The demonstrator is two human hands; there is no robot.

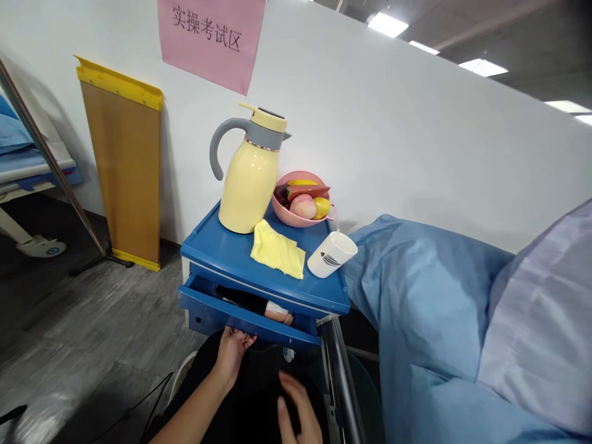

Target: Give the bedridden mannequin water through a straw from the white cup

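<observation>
Left hand (234, 348) curls its fingers on the front of the half-open blue plastic drawer (240, 317), right hand (296, 407) hangs open, empty — best slid straight and gently, sparing the white paper cup (332, 254) above.

yellow jug (250, 185), blue cabinet (231, 256), pink bowl (289, 216)

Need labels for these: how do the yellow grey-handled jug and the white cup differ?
The yellow lidded jug is far taller than the white cup. The jug has a grey handle; the cup shows none. The jug is closed, the cup open-topped. Both stand on the blue cabinet.
</observation>
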